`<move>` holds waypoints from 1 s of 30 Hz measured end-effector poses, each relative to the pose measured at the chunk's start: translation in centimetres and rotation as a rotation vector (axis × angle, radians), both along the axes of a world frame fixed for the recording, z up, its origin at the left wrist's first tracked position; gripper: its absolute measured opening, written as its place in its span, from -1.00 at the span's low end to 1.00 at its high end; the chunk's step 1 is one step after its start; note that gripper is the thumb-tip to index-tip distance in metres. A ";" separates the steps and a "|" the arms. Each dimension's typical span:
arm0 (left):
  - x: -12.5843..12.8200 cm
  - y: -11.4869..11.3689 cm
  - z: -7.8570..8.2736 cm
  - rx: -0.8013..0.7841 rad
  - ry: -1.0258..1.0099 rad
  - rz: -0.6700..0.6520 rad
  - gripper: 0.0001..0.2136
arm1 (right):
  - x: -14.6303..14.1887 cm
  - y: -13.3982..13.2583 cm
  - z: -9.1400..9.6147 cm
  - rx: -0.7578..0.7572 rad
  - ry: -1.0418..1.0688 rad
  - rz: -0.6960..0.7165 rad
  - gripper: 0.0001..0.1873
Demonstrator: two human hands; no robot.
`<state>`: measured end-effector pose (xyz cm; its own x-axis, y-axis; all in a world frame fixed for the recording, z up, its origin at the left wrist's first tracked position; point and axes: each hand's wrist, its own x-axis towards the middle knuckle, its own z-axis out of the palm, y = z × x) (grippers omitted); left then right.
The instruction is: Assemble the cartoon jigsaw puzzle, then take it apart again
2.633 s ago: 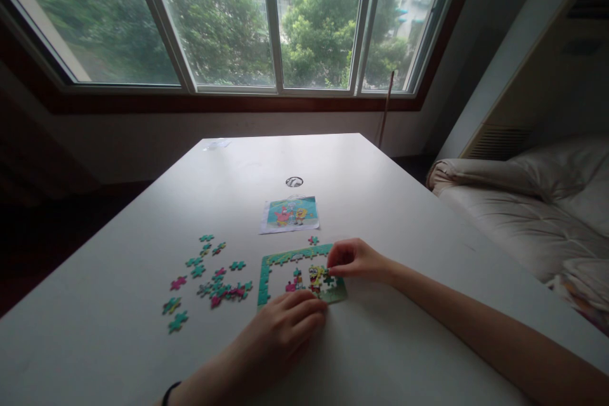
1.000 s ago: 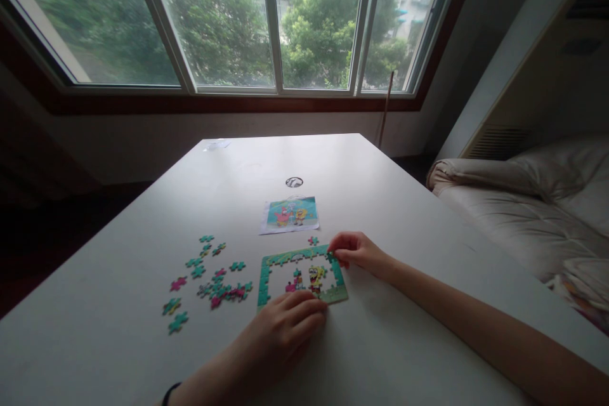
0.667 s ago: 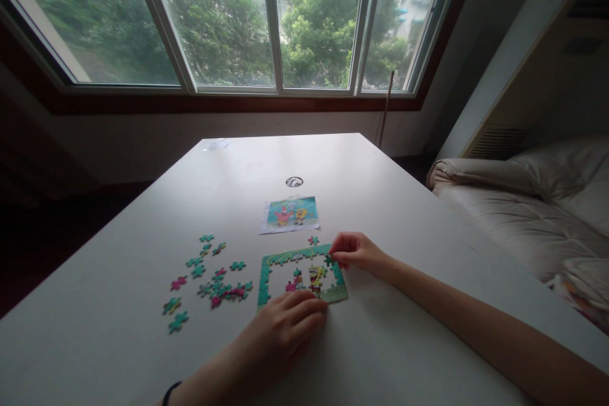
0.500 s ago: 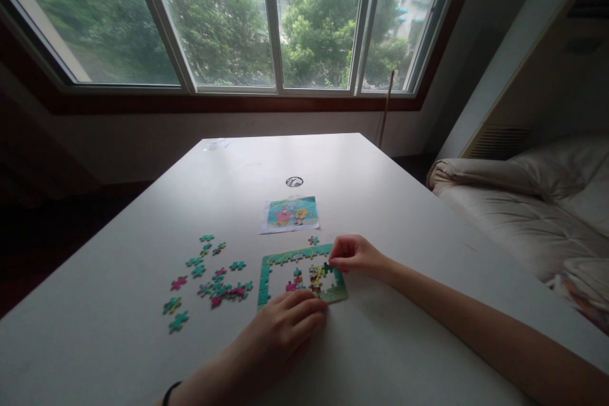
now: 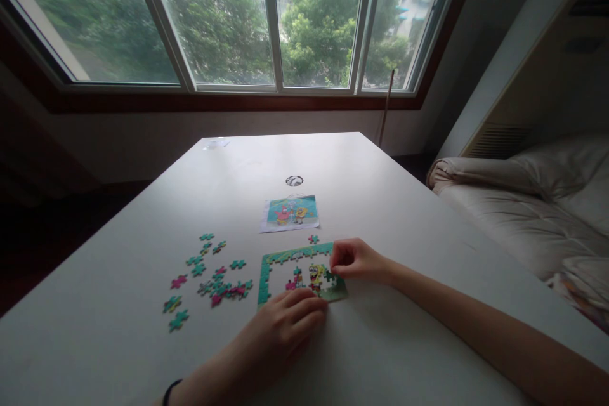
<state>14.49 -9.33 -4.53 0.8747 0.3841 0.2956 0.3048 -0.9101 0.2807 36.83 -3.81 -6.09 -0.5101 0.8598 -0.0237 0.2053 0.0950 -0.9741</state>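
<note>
A partly assembled jigsaw puzzle (image 5: 264,269) lies on the table, its green border framing a yellow cartoon figure. My right hand (image 5: 359,260) is at the puzzle's right side, thumb and forefinger pinched on a small dark green puzzle piece (image 5: 329,275) beside the yellow figure. Across the puzzle's front edge rests my left hand (image 5: 292,320), its fingers laid flat and slightly bent, covering part of the border. Left of the puzzle are scattered loose pieces (image 5: 238,264), green and pink. One more loose piece (image 5: 313,239) sits just beyond the top border.
Behind the puzzle lies a printed reference picture (image 5: 291,212) on the white table (image 5: 399,342). Farther back is a round hole (image 5: 294,181) in the tabletop. A beige sofa (image 5: 499,203) stands to the right, and a window (image 5: 228,25) is ahead.
My right hand has shifted slightly toward me, and the pinched green piece has come down along the puzzle's right side. My left hand has stayed in place.
</note>
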 end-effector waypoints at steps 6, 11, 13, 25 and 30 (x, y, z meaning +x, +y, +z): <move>0.0 0.0 0.0 -0.002 0.020 0.000 -0.79 | 0.2 -0.2 0.2 0.072 -0.082 0.062 -0.91; 0.0 0.0 -0.1 -0.006 0.015 -0.002 -0.80 | 0.3 -0.3 0.0 0.139 -0.121 0.073 -0.90; 0.0 -0.1 0.0 -0.006 0.009 0.000 -0.81 | 0.4 -0.2 -0.2 0.146 -0.124 0.080 -0.88; 0.0 -0.1 -0.1 0.002 0.017 0.002 -0.79 | 0.3 0.0 0.7 0.358 -0.167 0.106 -0.92; 0.0 -0.1 0.0 -0.009 0.018 -0.001 -0.80 | 0.4 0.0 0.8 0.385 -0.200 0.116 -0.93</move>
